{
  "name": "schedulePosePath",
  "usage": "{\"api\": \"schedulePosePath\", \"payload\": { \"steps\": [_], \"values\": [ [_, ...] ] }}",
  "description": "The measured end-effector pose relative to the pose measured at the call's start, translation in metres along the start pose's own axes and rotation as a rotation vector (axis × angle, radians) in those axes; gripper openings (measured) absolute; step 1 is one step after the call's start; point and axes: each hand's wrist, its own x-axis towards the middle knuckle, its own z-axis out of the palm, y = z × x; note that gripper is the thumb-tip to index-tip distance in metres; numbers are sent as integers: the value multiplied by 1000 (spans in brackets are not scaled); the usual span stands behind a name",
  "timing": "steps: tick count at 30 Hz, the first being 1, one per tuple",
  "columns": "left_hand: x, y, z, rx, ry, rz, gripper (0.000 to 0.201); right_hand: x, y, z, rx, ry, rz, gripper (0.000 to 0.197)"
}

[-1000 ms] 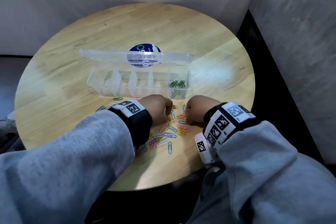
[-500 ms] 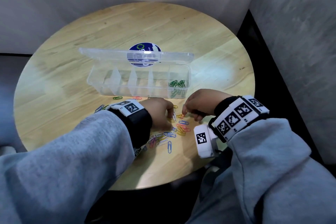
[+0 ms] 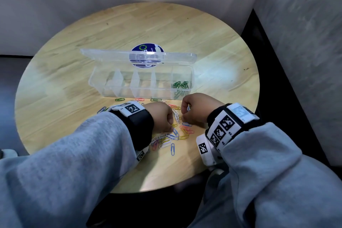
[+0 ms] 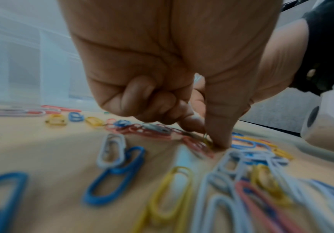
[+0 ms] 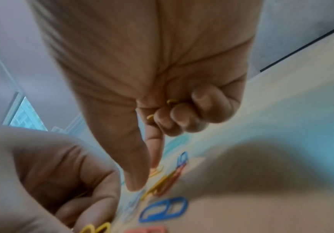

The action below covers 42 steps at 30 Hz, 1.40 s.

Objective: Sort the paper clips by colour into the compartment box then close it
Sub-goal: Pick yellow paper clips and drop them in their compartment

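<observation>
Both hands have dropped back onto the clips (image 3: 175, 131) before the open box (image 3: 144, 87). Left hand (image 3: 161, 116) pinches a yellow clip (image 4: 208, 140); right hand (image 3: 196, 107) keeps yellow ones curled in. Yellow gathering continues; only greens (image 3: 180, 84) are boxed.

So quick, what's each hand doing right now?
Left hand: fingers curled, thumb and forefinger pinching a yellow paper clip in the pile on the table.
Right hand: curled fingers holding yellow paper clips.
</observation>
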Motion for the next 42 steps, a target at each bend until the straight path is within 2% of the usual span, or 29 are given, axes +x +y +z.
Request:
{"api": "schedulePosePath", "payload": {
  "steps": [6, 9, 11, 16, 20, 23, 26, 28, 33, 35, 38, 40, 42],
  "values": [
    [-5, -4, -4, -161, -63, -34, 12, 2, 0, 3, -81, -50, 4, 10],
    [-10, -8, -11, -359, -70, -56, 12, 5, 1, 5, -99, -85, 26, 16],
    [-12, -11, -14, -493, -69, -43, 18, 4, 2, 4, -74, -102, 42, 13],
    [-18, -19, -21, -967, -45, -4, 32, 1, 6, -7, 75, -118, 60, 10],
    [-22, -26, -26, -1112, -52, 17, 30, 5, 8, -5, 362, -133, 43, 21],
    [-25, -29, -27, -1194, -71, 2, 22, 8, 6, -3, 445, -153, 64, 27],
    [-26, -30, -26, -1249, -133, -20, 31, 8, 4, -3, 489, -224, 110, 26],
    [-26, -31, -26, -1251, -158, -44, 37, 8, 4, -3, 539, -226, 136, 24],
    [-26, -26, -27, -1203, -144, -138, 33, 6, 1, -5, 521, -207, 123, 23],
    [-26, -25, -27, -1215, -148, -164, 31, 2, 1, -6, 409, -206, 101, 26],
    [-26, -24, -27, -1185, -133, -189, 26, -5, 3, -8, 74, -170, 72, 32],
    [-27, -23, -27, -1018, -88, -185, 19, -9, 1, -7, -48, -164, 66, 31],
    [-29, -23, -27, -698, -44, -140, 14, -9, -2, -3, -90, -176, 50, 27]
  ]
}}
